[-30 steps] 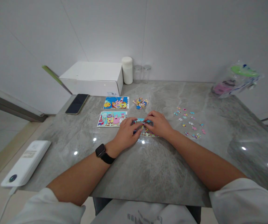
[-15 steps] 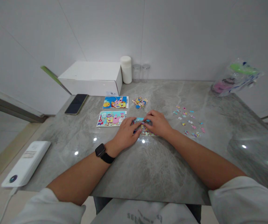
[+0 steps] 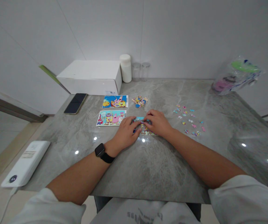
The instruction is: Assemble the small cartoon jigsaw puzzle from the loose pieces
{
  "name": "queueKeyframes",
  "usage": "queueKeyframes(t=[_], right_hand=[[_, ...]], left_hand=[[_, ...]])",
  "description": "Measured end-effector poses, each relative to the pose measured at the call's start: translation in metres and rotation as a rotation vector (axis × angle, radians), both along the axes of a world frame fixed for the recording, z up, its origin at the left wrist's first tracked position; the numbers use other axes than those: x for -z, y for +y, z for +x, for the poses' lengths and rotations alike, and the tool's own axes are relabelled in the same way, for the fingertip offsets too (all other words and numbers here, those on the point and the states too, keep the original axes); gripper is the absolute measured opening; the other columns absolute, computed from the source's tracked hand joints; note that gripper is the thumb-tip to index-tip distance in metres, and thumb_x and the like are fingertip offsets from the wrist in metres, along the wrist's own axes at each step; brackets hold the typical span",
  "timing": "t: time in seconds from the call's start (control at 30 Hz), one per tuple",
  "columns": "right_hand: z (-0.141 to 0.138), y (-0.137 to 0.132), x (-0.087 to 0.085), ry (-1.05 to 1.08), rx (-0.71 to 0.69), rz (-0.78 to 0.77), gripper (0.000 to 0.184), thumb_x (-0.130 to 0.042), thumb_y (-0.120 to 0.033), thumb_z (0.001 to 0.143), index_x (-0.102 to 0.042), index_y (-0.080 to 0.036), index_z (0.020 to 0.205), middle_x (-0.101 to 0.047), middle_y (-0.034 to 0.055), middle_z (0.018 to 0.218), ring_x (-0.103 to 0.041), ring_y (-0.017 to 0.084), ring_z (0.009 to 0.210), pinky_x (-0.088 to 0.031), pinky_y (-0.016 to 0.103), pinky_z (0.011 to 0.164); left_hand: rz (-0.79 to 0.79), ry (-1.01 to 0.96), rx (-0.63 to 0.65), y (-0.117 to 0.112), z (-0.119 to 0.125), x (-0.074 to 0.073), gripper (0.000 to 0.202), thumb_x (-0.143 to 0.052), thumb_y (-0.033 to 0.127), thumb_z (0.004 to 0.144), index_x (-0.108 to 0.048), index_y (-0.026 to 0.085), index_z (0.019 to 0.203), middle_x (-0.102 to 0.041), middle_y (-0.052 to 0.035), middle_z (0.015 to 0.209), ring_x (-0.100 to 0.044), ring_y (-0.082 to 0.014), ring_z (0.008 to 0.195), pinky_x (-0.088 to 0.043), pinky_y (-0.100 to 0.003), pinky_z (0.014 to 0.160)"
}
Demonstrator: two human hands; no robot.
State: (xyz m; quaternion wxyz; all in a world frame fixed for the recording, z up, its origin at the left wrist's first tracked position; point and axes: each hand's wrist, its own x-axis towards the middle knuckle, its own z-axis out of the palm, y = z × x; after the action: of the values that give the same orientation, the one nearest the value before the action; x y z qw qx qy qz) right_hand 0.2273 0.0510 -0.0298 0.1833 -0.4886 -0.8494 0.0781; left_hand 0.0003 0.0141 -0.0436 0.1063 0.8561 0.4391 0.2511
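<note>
Both my hands rest on a small, partly assembled cartoon puzzle (image 3: 146,131) at the middle of the grey marble table (image 3: 148,165). My left hand (image 3: 126,133), with a black watch (image 3: 100,151) on its wrist, has its fingers curled and its tips pressed on the puzzle's left part. My right hand (image 3: 159,123) covers the right part, fingers bent, its tips meeting the left hand's over the pieces. Most of the puzzle is hidden under the hands. A heap of loose pieces (image 3: 140,101) lies just behind, and scattered pieces (image 3: 190,121) lie to the right.
Two cartoon picture cards (image 3: 115,101) (image 3: 111,118) lie left of the puzzle. Behind them are a dark phone (image 3: 75,103), a white box (image 3: 92,77), a white bottle (image 3: 126,68) and two clear jars (image 3: 141,71). A plastic bag (image 3: 235,77) sits far right, a white power bank (image 3: 24,163) near left.
Both hands stay on the puzzle with only slight finger movement. The view has shifted a little.
</note>
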Motion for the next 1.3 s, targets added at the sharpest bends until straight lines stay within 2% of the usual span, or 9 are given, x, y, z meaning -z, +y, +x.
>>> queueKeyframes(t=[0.2,0.4,0.9,1.07,1.3], right_hand=[[0.001,0.001,0.002,0.023,-0.007,0.016,0.021,-0.072,-0.032,0.093,-0.076,-0.023,0.112,-0.069,0.0096,0.114,-0.062,0.026,0.109,-0.043,0.039,0.094],[0.001,0.000,0.001,0.001,-0.013,0.007,0.015,-0.073,-0.033,0.093,-0.079,-0.024,0.103,-0.068,0.0081,0.111,-0.062,0.025,0.106,-0.043,0.038,0.091],[0.001,0.000,0.000,-0.028,-0.019,0.001,0.016,-0.070,-0.034,0.095,-0.080,-0.025,0.104,-0.071,0.0076,0.109,-0.062,0.025,0.104,-0.041,0.038,0.087],[0.001,0.000,0.000,-0.035,-0.017,-0.005,0.015,-0.071,-0.032,0.094,-0.080,-0.024,0.103,-0.071,0.0079,0.110,-0.063,0.025,0.104,-0.042,0.038,0.087],[0.000,-0.001,-0.002,-0.045,-0.015,-0.010,0.016,-0.069,-0.032,0.095,-0.080,-0.024,0.104,-0.071,0.0082,0.109,-0.063,0.025,0.104,-0.042,0.039,0.088]], left_hand=[[-0.003,0.034,0.002,0.000,0.000,0.000,0.040,-0.059,0.037,0.102,-0.066,0.026,0.139,-0.056,-0.0138,0.146,-0.052,-0.0308,0.137,-0.042,-0.054,0.120],[0.010,0.062,0.012,0.001,-0.001,0.002,0.040,-0.057,0.040,0.103,-0.068,0.025,0.138,-0.055,-0.0147,0.147,-0.050,-0.0319,0.138,-0.041,-0.054,0.120],[0.008,0.069,0.004,0.000,0.000,0.000,0.042,-0.059,0.039,0.101,-0.067,0.025,0.140,-0.055,-0.0155,0.147,-0.050,-0.0326,0.137,-0.042,-0.056,0.119],[0.007,0.053,0.009,-0.001,0.000,-0.005,0.034,-0.060,0.036,0.102,-0.074,0.030,0.132,-0.053,-0.0125,0.149,-0.050,-0.0314,0.139,-0.042,-0.055,0.119],[-0.004,0.043,0.015,-0.002,0.000,-0.010,0.029,-0.060,0.033,0.102,-0.079,0.030,0.123,-0.057,-0.0115,0.145,-0.052,-0.0304,0.137,-0.043,-0.055,0.118]])
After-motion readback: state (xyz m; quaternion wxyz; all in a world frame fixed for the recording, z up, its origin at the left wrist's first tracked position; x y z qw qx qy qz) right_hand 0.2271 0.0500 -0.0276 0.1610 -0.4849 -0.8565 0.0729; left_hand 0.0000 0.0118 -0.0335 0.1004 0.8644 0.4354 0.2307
